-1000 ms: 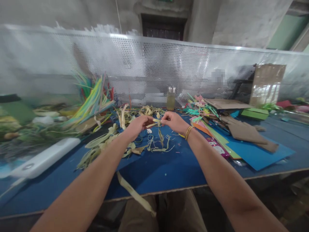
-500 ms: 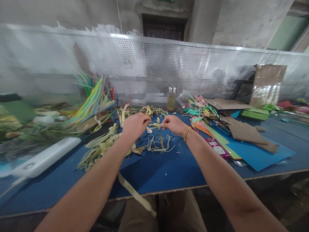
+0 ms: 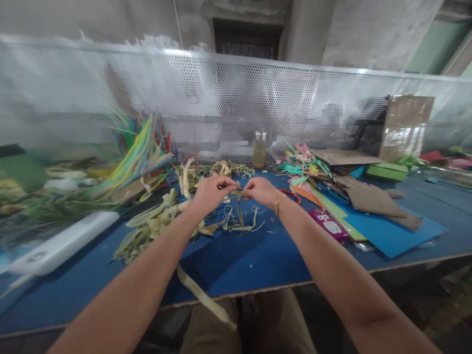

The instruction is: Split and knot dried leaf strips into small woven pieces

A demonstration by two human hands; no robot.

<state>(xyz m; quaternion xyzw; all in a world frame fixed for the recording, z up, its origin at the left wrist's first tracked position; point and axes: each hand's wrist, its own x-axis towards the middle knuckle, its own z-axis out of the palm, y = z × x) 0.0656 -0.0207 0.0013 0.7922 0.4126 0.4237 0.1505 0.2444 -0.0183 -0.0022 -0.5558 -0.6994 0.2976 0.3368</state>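
Above the middle of the blue table, my left hand [image 3: 211,194] and my right hand [image 3: 262,191] almost touch. Their fingertips are pinched on either side of a small piece of knotted dried husk strips [image 3: 240,210], whose stem hangs down between them. Fingers hide much of its upper part. A gold bracelet [image 3: 279,203] circles my right wrist. Thin curled fibres [image 3: 253,221] lie just below the hands. Beside my left forearm is a heap of pale dried husk strips [image 3: 145,228]. One long strip [image 3: 206,297] hangs over the front edge.
A white power strip [image 3: 66,241] and a bundle of coloured stems [image 3: 136,157] lie left. A glass bottle [image 3: 259,150] stands by the perforated metal screen [image 3: 206,98]. Blue paper [image 3: 398,236], cardboard [image 3: 376,196] and a purple packet [image 3: 328,225] are on the right.
My left hand has moved slightly right, closing the gap to my right hand, and its fingers now cover more of the husk piece. The whole view has shifted a little.
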